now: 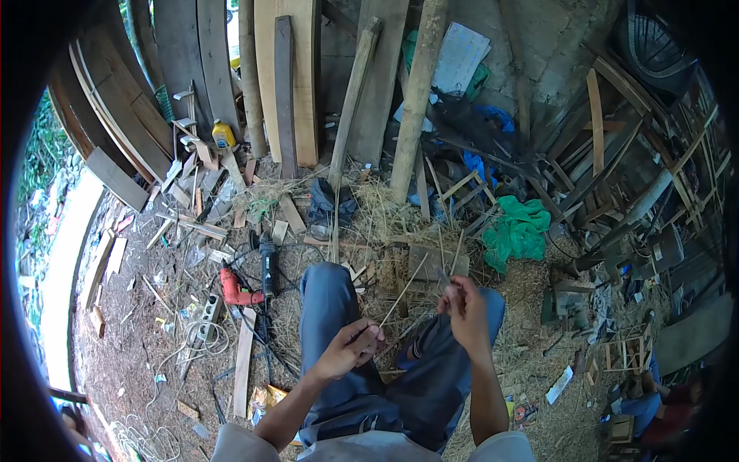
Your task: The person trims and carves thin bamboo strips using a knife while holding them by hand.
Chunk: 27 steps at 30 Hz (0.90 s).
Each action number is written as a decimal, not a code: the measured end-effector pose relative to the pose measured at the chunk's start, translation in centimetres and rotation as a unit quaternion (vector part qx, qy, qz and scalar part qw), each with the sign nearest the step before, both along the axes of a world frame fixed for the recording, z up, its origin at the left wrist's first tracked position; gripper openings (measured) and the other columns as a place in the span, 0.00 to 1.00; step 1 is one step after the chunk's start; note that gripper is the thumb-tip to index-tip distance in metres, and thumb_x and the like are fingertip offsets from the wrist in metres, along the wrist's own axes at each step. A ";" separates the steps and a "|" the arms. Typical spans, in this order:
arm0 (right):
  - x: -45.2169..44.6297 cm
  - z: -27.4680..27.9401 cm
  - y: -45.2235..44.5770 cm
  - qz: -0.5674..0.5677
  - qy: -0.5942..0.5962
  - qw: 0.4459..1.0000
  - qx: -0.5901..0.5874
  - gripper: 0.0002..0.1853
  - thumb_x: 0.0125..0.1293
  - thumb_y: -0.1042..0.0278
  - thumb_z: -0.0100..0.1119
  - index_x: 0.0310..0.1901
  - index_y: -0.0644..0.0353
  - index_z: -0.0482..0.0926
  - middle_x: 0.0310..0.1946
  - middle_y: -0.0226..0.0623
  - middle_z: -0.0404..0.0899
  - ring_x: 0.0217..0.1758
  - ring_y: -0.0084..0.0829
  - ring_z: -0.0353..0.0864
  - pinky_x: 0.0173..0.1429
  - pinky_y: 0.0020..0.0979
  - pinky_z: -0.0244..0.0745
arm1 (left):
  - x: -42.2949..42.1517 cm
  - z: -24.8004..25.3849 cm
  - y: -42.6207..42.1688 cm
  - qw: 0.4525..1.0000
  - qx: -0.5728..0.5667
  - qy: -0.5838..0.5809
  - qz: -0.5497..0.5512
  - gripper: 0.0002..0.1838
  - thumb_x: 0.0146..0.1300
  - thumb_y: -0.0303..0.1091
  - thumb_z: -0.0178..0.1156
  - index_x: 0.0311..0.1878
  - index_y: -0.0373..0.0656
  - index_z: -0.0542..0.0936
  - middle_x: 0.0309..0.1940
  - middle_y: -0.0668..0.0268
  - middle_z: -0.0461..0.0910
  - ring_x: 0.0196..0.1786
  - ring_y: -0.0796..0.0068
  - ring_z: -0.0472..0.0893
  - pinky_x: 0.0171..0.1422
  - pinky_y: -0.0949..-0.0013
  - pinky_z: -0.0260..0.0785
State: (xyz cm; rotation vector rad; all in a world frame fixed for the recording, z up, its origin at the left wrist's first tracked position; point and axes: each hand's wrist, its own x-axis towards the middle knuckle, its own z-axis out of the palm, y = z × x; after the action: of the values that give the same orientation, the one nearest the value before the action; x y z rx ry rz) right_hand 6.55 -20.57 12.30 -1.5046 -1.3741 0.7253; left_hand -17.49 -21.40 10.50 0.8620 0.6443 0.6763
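Note:
My left hand (352, 348) is closed on a thin, pale stick (403, 296), pinched near its lower end. The stick slants up and to the right, over the gap between my knees. My right hand (466, 308), by my right knee, is closed around what looks like a small knife (443, 276). Only its short greyish blade shows; the handle is hidden in my fingers. The blade is apart from the stick's upper end. Long thin strips (459, 248) lie just beyond that hand.
Left of my legs lie a red drill (239, 287), a dark power tool (267, 266) and a power strip (206, 317) with cords. Shavings and wood scraps cover the ground. Boards (286, 92) and poles stand ahead; a green bag (517, 231) lies right. Another person (668, 412) sits at lower right.

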 end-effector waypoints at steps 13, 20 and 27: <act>-3.9 2.7 -1.6 0.189 0.269 0.905 -0.270 0.11 0.69 0.69 0.51 0.44 0.67 0.78 0.22 0.28 0.73 0.17 0.11 0.57 0.20 0.17 0.51 | 1.2 1.1 -0.7 0.988 0.141 0.052 -0.013 0.09 0.74 0.36 0.44 0.41 0.42 0.70 0.17 0.78 0.57 0.19 0.89 0.55 0.22 0.79 0.47; -0.5 3.2 -0.7 0.127 0.307 0.918 -0.216 0.11 0.69 0.69 0.51 0.43 0.68 0.77 0.21 0.28 0.71 0.16 0.12 0.56 0.19 0.17 0.49 | 0.1 0.4 -1.6 0.982 0.145 0.116 -0.025 0.10 0.73 0.36 0.45 0.39 0.42 0.72 0.18 0.79 0.60 0.21 0.90 0.57 0.25 0.80 0.51; -3.2 2.2 -1.4 0.178 0.325 0.896 -0.244 0.07 0.67 0.70 0.55 0.40 0.65 0.75 0.25 0.33 0.77 0.18 0.13 0.65 0.20 0.16 0.56 | 1.1 0.3 -1.1 0.944 0.275 0.178 0.037 0.10 0.72 0.34 0.48 0.39 0.38 0.73 0.23 0.71 0.72 0.26 0.84 0.68 0.30 0.76 0.62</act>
State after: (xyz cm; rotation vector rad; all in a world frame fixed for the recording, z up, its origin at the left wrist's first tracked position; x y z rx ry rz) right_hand 3.34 -21.99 14.50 -1.1844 -0.9784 1.7330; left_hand -16.44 -22.46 10.84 1.5093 0.8294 0.7914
